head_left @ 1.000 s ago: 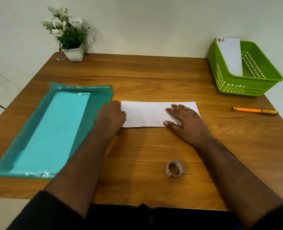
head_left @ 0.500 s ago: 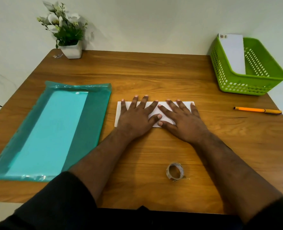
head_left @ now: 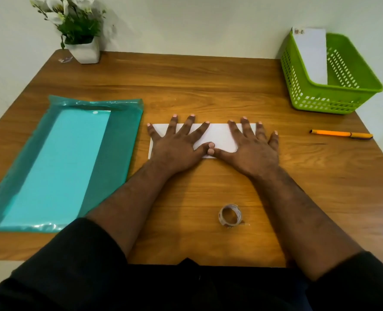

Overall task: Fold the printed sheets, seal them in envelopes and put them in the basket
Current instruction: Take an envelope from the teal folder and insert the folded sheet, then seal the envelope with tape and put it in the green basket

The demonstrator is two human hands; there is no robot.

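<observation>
While the folded sheet (head_left: 217,136) is lying flat on the table (head_left: 208,86), the left hand (head_left: 177,147) and right hand (head_left: 251,149) are pressing it — fingers spread straight, gripping nothing.

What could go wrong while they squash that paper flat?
The folded sheet may slide on the smooth table under the left hand and right hand, so the crease sets crooked. A lumpy fold may not fit an envelope. An elbow could also knock the tape roll.
</observation>
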